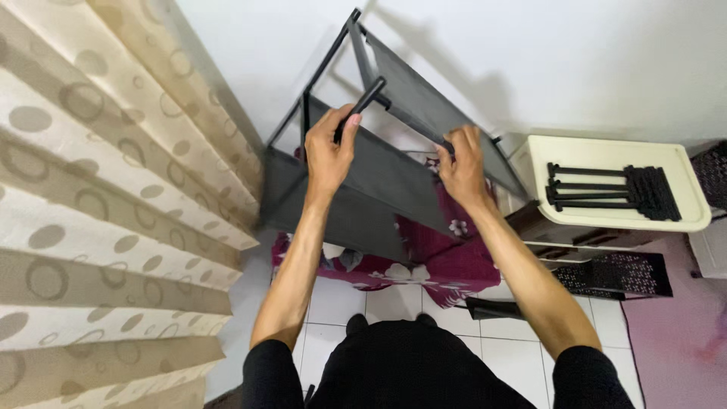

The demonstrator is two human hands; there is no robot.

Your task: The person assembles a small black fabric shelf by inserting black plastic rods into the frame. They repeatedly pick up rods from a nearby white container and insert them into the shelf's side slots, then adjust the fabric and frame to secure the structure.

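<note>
Grey fabric shelf rack [379,174] partly assembled by the wall — left hand [329,151] grips a black tube [363,106], right hand [462,167] pinches a tier edge; spare tubes [606,189] unfitted on a white tray [697,220].

Curtain [91,197] left, cabinet [613,182] right

My left hand [330,151] grips a matte black metal tube [363,104], and my right hand [462,168] rests on the dark grey fabric shelf panel [379,178] of the black-framed rack [322,68]. Below lies a magenta cloth with white and grey flowers [443,265]. The pleated curtain [98,212] is beige with brownish rings and dots. The cream plastic lid [606,151] carries black tubes [606,189]. The floor tiles [500,356] are white, my sleeves black.
</note>
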